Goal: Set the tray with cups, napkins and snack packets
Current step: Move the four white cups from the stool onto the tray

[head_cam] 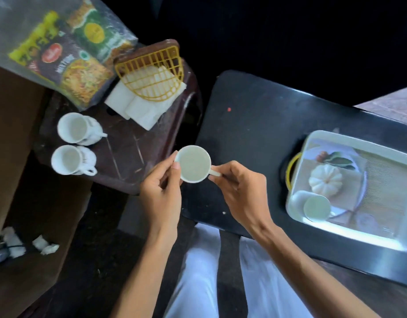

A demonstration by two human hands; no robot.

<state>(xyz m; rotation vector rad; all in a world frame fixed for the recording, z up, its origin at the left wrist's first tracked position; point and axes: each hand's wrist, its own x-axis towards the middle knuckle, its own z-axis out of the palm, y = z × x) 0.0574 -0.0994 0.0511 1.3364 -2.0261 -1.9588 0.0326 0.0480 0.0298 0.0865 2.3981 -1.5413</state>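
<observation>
I hold a white cup (193, 163) upright between both hands, over the gap between the brown stool and the black table. My left hand (162, 191) grips its rim and side; my right hand (240, 193) pinches its handle. Two more white cups (77, 127) (69, 159) stand on the brown stool (129, 152). White napkins (140, 106) lie under a yellow holder (152, 74). Snack packets (67, 53) sit in a clear plastic bag at the top left. The pale tray (358, 235) with a printed pumpkin picture rests on the black table at right, one cup (316, 208) in its near-left corner.
The black table (250, 125) lies between the stool and the tray. Crumpled white paper (46, 246) lies on the floor at lower left. My white-trousered legs (197, 283) are below the hands. A brown surface (390, 106) shows at the far right.
</observation>
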